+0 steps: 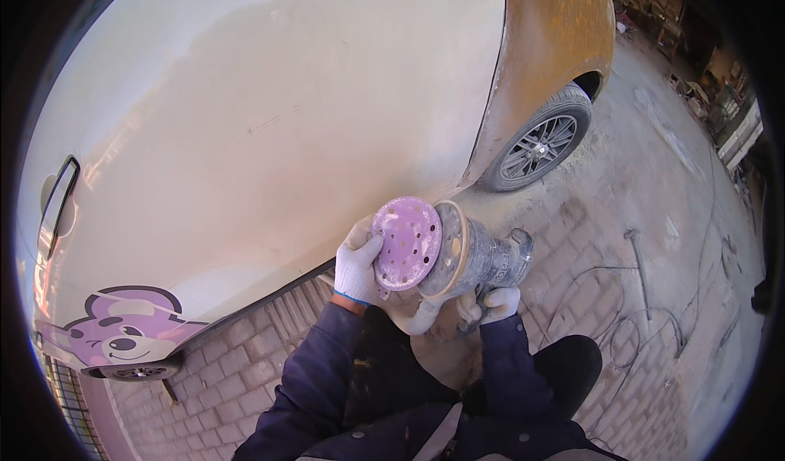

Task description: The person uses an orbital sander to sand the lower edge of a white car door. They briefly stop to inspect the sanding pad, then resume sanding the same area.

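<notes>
My left hand (358,266), in a white work glove, pinches the edge of a round purple sanding disc (406,244) dotted with holes. Right beside the disc is the backing pad of a dusty grey orbital sander (491,261), turned sideways so the pad faces left. The disc overlaps the pad's edge; whether the two touch I cannot tell. My right hand (499,302), gloved as well, is closed around the sander's lower part, its fingers partly hidden. In front of both hands stands the car's pale door panel (286,134), with a few dark scratch marks on it.
An orange-brown fender (564,28) and a front wheel (540,146) are at the upper right. A cartoon animal decal (123,326) marks the car's lower left. Cables (625,342) and a metal rod (639,273) lie on the paving at right. Clutter (695,93) lines the far right.
</notes>
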{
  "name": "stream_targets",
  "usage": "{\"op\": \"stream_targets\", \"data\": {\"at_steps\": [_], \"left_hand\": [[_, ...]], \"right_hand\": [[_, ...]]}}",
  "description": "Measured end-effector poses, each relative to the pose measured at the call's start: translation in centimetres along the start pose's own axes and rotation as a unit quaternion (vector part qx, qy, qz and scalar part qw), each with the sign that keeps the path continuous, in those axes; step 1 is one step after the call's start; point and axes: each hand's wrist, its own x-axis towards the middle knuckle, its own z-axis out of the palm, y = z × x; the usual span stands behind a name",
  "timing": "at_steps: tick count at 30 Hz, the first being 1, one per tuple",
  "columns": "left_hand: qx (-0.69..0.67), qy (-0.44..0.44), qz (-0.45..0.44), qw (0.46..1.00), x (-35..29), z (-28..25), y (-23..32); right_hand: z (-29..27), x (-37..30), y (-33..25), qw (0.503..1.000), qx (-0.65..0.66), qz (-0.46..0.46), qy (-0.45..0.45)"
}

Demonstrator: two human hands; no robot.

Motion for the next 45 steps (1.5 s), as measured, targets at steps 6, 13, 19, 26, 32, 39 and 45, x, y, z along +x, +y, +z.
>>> {"op": "stream_targets", "data": {"at_steps": [6,13,19,26,32,39,45], "left_hand": [[-0.074,-0.024,0.006,0.997,-0.9,1.2,1.7],[0.025,-0.004,0.018,1.000,-0.9,2.7,1.0],[-0.011,-0.033,-0.008,0.999,-1.1,2.7,1.2],[0.101,-0.020,0.020,0.995,-1.8,3.0,1.3],[0.099,-0.017,0.026,0.995,-1.7,3.3,1.1],[0.096,-0.018,0.020,0.995,-1.5,3.4,1.2],[0.082,-0.030,0.001,0.996,-1.3,3.3,1.4]], "right_hand": [[-0.3,0.3,1.1,0.999,0.050,0.000,0.004],[0.0,0.5,2.1,0.997,0.070,0.019,-0.015],[-0.4,0.7,2.8,0.996,0.073,0.028,-0.035],[-0.3,0.9,3.1,0.996,0.090,0.018,-0.012],[-0.7,0.9,3.2,0.995,0.087,0.025,-0.035],[-1.1,1.1,3.8,0.997,0.061,-0.005,-0.047],[-1.0,0.9,3.8,0.996,0.090,0.009,0.016]]}}
